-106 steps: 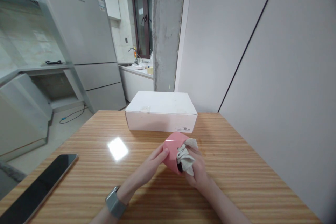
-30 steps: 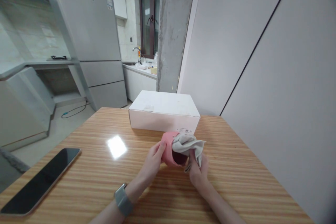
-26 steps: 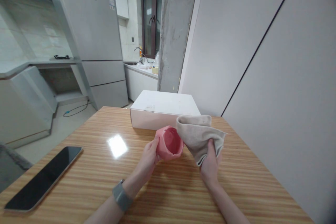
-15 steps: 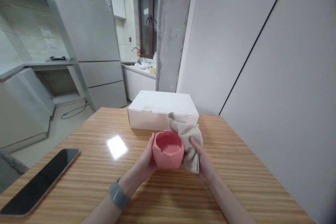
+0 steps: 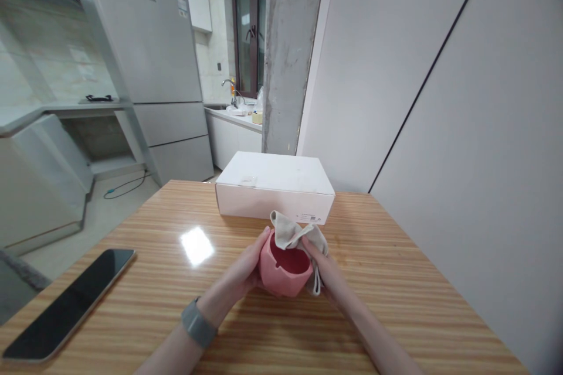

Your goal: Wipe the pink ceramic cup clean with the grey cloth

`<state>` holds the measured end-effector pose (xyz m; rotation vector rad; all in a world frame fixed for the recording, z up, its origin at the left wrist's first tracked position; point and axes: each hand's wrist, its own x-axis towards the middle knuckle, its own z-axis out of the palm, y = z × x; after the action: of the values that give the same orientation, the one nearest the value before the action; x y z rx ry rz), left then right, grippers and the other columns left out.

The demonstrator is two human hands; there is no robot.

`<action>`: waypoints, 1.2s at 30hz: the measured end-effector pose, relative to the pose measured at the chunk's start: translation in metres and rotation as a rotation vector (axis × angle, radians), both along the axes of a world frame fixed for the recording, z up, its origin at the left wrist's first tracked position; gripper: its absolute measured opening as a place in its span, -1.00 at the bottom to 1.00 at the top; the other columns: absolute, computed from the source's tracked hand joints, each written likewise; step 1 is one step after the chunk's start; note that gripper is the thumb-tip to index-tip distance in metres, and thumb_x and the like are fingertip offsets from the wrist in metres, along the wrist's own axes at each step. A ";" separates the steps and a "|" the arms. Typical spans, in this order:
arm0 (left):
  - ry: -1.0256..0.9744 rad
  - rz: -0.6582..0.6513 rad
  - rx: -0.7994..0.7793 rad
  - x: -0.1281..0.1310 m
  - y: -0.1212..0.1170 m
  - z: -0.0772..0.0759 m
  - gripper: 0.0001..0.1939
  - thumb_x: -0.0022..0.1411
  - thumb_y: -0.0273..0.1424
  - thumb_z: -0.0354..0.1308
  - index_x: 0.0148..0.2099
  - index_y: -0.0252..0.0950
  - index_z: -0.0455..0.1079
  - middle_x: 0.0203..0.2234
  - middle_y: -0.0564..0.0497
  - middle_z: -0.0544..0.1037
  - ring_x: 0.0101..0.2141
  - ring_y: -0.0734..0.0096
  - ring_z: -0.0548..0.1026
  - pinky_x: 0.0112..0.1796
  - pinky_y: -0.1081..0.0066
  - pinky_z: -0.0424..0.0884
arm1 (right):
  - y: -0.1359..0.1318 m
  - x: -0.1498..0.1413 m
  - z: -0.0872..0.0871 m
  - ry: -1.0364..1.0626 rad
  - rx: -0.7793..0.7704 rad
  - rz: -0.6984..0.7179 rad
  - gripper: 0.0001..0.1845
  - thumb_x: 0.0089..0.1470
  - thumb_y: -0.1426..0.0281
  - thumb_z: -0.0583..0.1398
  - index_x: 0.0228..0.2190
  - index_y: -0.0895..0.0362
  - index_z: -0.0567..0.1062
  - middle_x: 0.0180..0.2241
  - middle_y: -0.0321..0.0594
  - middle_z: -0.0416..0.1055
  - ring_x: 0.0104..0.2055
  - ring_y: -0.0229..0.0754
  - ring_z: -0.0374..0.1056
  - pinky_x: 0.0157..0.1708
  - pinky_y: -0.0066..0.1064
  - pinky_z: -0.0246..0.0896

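Observation:
A pink faceted bowl (image 5: pixel 281 276) sits just above the wooden table (image 5: pixel 396 293), its open mouth tilted toward me. My left hand (image 5: pixel 244 272) cups the bowl's left side, fingers wrapped round it. My right hand (image 5: pixel 323 266) pinches a beige cloth (image 5: pixel 292 233) against the bowl's far right rim; part of the cloth hangs down beside the bowl. A grey watch (image 5: pixel 196 323) is on my left wrist.
A closed white box (image 5: pixel 275 190) lies just behind the bowl. A dark tablet (image 5: pixel 65 304) rests near the table's left edge. A white wall runs along the right side. Behind stand a concrete pillar (image 5: pixel 288 53), a fridge (image 5: pixel 145 64) and a kitchen counter.
The cloth was pulled out of the bowl and lifted to the right, then brought back onto the rim. The bowl turned from lying on its side to nearly upright.

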<state>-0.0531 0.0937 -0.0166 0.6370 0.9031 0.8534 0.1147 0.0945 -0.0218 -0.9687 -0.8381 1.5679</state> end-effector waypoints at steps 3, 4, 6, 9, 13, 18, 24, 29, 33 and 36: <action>0.044 0.046 -0.019 0.004 -0.001 0.004 -0.36 0.11 0.10 0.05 0.05 -0.26 0.40 -0.23 -0.13 0.61 -0.22 0.12 0.56 -0.32 0.23 0.51 | 0.003 -0.006 -0.010 -0.029 0.064 -0.166 -0.47 -0.15 0.10 0.34 -0.14 0.09 0.50 -0.14 -0.21 0.53 -0.04 -0.06 0.42 0.02 -0.27 0.27; 0.021 0.060 -0.006 0.006 -0.003 0.006 -0.38 0.14 0.08 0.04 0.06 -0.26 0.39 -0.20 -0.14 0.60 -0.19 0.12 0.55 -0.29 0.22 0.51 | 0.002 -0.008 -0.012 -0.052 0.090 -0.235 -0.47 -0.13 0.08 0.33 -0.14 0.08 0.50 -0.12 -0.23 0.52 -0.01 -0.07 0.40 0.02 -0.29 0.26; -0.082 0.091 0.043 0.012 -0.006 0.010 -0.44 0.20 -0.01 0.03 0.12 -0.24 0.34 -0.10 -0.15 0.55 -0.11 0.12 0.51 -0.21 0.20 0.50 | -0.003 -0.013 -0.013 -0.102 0.149 -0.349 -0.51 -0.09 0.07 0.30 -0.14 0.05 0.50 -0.11 -0.26 0.52 -0.01 -0.10 0.39 0.00 -0.34 0.27; -0.261 0.122 0.138 0.019 -0.010 0.014 -0.49 0.26 -0.12 0.03 0.20 -0.16 0.23 0.06 -0.10 0.44 0.02 0.16 0.42 -0.09 0.22 0.44 | -0.011 -0.017 -0.011 -0.186 0.217 -0.414 -0.59 -0.03 0.07 0.25 -0.19 0.05 0.53 -0.21 -0.26 0.55 -0.12 -0.14 0.44 -0.10 -0.38 0.31; -0.191 0.043 0.091 0.013 -0.006 0.012 -0.48 0.26 -0.06 -0.05 0.19 -0.15 0.24 0.03 -0.09 0.47 -0.05 0.15 0.47 -0.24 0.27 0.50 | -0.008 -0.011 -0.007 -0.175 0.198 -0.421 -0.58 -0.07 0.06 0.28 -0.24 0.06 0.55 -0.25 -0.24 0.56 -0.14 -0.11 0.45 -0.15 -0.39 0.32; -0.001 -0.139 0.021 0.001 -0.003 0.002 -0.23 0.12 0.18 -0.10 0.07 -0.33 0.38 -0.24 -0.18 0.60 -0.43 0.22 0.55 -0.59 0.42 0.41 | 0.006 0.004 -0.005 -0.062 0.124 -0.213 -0.56 -0.23 0.06 0.36 -0.34 0.11 0.58 -0.31 -0.18 0.58 -0.18 -0.01 0.47 -0.19 -0.31 0.34; 0.086 -0.083 0.003 0.006 -0.004 0.002 -0.29 0.10 0.14 0.00 0.04 -0.33 0.40 -0.27 -0.16 0.61 -0.44 0.20 0.55 -0.61 0.40 0.42 | 0.012 0.008 -0.007 0.009 0.091 -0.132 -0.57 -0.20 0.11 0.36 -0.30 0.11 0.57 -0.31 -0.18 0.58 -0.20 0.00 0.48 -0.13 -0.23 0.32; 0.015 0.058 0.052 0.009 -0.004 0.009 -0.45 0.14 -0.04 0.10 0.06 -0.29 0.38 -0.14 -0.16 0.57 -0.26 0.12 0.56 -0.42 0.26 0.53 | 0.006 -0.002 -0.014 -0.011 0.151 -0.177 -0.56 -0.13 0.07 0.32 -0.21 0.03 0.54 -0.19 -0.24 0.55 -0.08 -0.05 0.43 0.00 -0.24 0.25; -0.211 0.111 0.227 0.011 -0.006 0.012 -0.51 0.13 -0.28 0.19 0.12 -0.25 0.32 -0.04 -0.13 0.52 -0.03 0.12 0.46 -0.12 0.22 0.46 | -0.006 -0.015 -0.011 -0.143 0.326 -0.226 -0.64 -0.02 0.08 0.25 -0.23 0.02 0.53 -0.11 -0.27 0.50 0.05 -0.09 0.32 0.14 -0.25 0.07; -0.167 0.052 0.171 0.008 -0.005 0.009 -0.50 0.17 -0.16 0.13 0.12 -0.25 0.33 -0.04 -0.12 0.51 -0.03 0.12 0.46 -0.16 0.27 0.46 | -0.008 -0.013 -0.006 -0.190 0.368 -0.259 -0.66 -0.03 0.08 0.25 -0.27 0.04 0.54 -0.12 -0.26 0.49 0.05 -0.06 0.32 0.13 -0.24 0.08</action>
<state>-0.0448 0.0885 -0.0072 0.6811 0.7037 1.0224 0.1013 0.0870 -0.0281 -0.9215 -1.0447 1.0659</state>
